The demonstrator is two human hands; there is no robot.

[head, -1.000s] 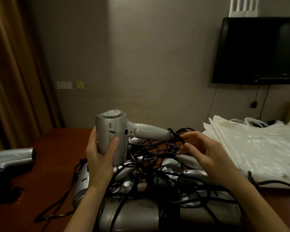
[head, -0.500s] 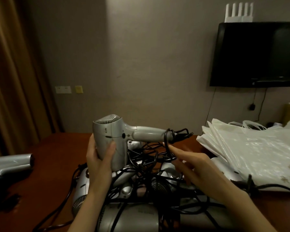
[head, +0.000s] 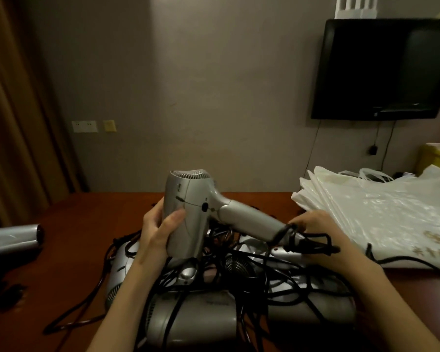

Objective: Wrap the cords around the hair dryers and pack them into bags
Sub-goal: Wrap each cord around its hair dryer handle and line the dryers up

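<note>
Your left hand (head: 156,231) grips silver hair dryer (head: 188,212) barrel, held above tangled pile (head: 214,288) | your right hand (head: 320,235) pinches black cord (head: 308,241) at handle end | bags (head: 381,214) at right on table (head: 87,224).

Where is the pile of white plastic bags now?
The white plastic bags lie on the table's right side, just beyond the right hand.

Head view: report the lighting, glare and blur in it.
Head view: dim, warm room light; the white plastic bags on the right catch soft glare; the left table edge and the tangle of black cords sink into shadow; the wide lens bows the curtain; the right hand looks slightly motion-blurred.
</note>
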